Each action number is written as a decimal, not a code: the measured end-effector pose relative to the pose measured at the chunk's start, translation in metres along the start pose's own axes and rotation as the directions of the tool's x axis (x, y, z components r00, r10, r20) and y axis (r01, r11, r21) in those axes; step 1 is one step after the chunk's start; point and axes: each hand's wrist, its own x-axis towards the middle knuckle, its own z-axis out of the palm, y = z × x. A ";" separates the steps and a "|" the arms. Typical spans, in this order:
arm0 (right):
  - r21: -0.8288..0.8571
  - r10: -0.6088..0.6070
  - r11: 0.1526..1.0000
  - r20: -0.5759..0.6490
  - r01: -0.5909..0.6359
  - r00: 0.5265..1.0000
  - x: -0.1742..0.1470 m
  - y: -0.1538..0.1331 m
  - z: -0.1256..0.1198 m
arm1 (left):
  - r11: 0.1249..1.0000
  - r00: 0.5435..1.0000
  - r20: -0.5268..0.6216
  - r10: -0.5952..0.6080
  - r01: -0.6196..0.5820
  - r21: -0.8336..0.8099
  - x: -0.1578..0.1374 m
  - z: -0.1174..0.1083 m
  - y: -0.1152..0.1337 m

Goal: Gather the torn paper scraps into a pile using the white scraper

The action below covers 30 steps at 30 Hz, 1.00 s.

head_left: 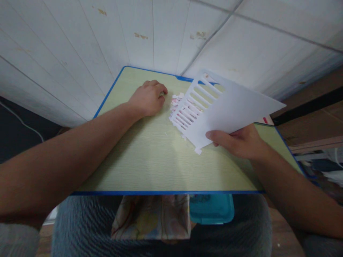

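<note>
My right hand (238,141) grips the lower edge of a white sheet (235,103), thumb on top and fingers underneath. The sheet is tilted up from the table, and rows of long slots are cut through its left part. Small white and pinkish paper pieces (175,101) lie in a pile by the slotted side; the sheet hides some of them. One white scrap (198,151) shows at the sheet's bottom corner. My left hand (150,98) rests on the table left of the pile, fingers loosely curled, with a gap between thumb and forefinger and nothing visible in it.
The pale green table (150,160) has a blue rim and stands against a white panelled wall (139,32). Below its front edge are a patterned fabric-like container (152,217) and a turquoise plastic box (213,210). Something with a red mark (265,120) lies at the right.
</note>
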 end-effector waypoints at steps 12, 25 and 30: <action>0.130 0.116 0.986 -0.086 -0.105 0.989 0.004 -0.012 0.012 | 1.000 1.000 0.000 -0.004 0.004 -0.021 0.002 0.001 0.000; 0.115 0.079 0.991 -0.094 -0.069 0.992 0.005 -0.012 0.009 | 1.000 1.000 0.019 -0.004 0.003 0.026 0.001 0.000 0.002; 0.112 0.072 0.991 0.016 -0.073 0.997 0.006 -0.008 0.009 | 0.999 1.000 0.016 -0.003 0.003 0.038 0.000 -0.001 0.005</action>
